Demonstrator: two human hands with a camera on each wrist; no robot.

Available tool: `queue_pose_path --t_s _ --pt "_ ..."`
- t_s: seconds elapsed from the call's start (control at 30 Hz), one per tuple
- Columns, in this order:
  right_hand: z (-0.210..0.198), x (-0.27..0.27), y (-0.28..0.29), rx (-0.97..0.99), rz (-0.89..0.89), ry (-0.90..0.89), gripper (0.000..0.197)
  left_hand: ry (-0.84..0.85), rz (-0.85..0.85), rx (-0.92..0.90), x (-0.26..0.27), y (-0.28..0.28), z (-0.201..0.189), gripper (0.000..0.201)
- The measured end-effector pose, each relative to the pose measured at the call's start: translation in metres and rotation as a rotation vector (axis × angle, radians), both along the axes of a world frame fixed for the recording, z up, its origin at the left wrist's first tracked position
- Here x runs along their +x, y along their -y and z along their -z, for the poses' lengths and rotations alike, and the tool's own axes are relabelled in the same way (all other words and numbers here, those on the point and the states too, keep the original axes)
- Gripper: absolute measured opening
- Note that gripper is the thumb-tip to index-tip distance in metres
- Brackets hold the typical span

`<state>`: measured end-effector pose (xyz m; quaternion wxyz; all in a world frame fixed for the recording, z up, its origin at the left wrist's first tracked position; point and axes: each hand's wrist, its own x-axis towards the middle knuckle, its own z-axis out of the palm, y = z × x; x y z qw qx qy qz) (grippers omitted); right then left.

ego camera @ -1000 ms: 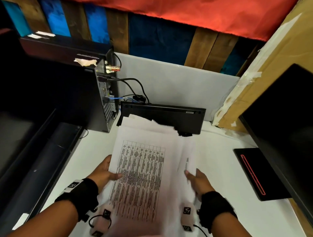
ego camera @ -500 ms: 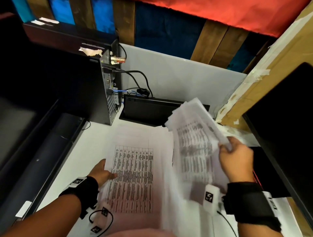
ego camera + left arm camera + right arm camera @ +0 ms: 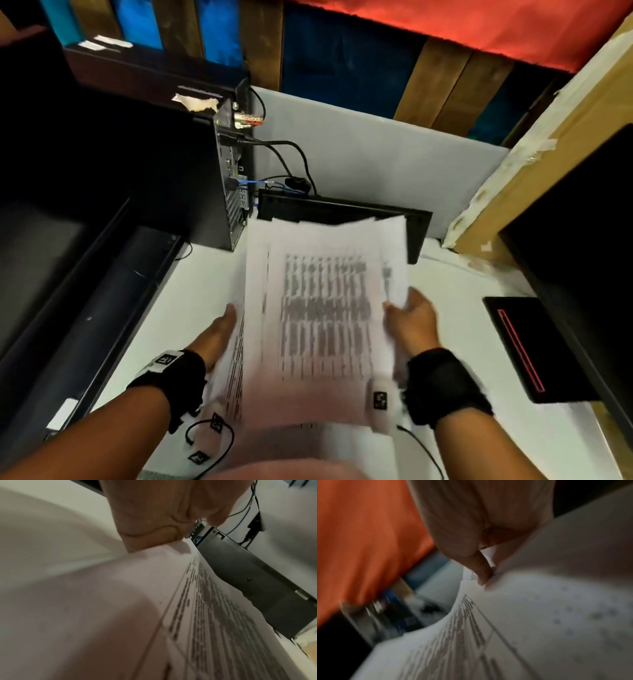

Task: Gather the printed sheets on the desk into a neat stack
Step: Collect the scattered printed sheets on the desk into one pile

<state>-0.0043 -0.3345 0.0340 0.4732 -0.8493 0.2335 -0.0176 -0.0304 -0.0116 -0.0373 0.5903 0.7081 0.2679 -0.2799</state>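
A bundle of printed sheets with a dense table on top is held over the white desk, blurred by motion. My right hand grips its right edge; in the right wrist view the thumb pinches the printed sheets against the fingers. My left hand holds the left edge, and its fingers are hidden behind the paper. The left wrist view has the palm at the edge of the printed sheets. More paper shows under the bundle's near edge.
A black computer tower with cables stands at the back left. A black flat device leans on the grey partition just behind the sheets. At the right are a dark monitor, its base and cardboard.
My right hand has swung its bundle of sheets from the right back to the centre, over the sheet by my left hand. The left hand stayed at the left edge.
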Motion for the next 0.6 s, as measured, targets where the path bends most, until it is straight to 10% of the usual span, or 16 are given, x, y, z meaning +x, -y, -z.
queue_pose_path --t_s 0.13,0.33,0.6 --pt "0.066 -0.014 -0.033 0.01 -0.081 -0.35 0.051 -0.033 0.0 -0.102 -0.001 0.001 -0.004 0.109" --pt "0.081 -0.038 -0.053 -0.539 -0.16 -0.492 0.061 0.005 0.081 0.059 0.003 0.009 0.0 0.096" --pt "0.082 -0.039 -0.04 -0.167 -0.195 -0.341 0.091 0.331 0.084 0.116 -0.004 0.027 -0.004 0.064"
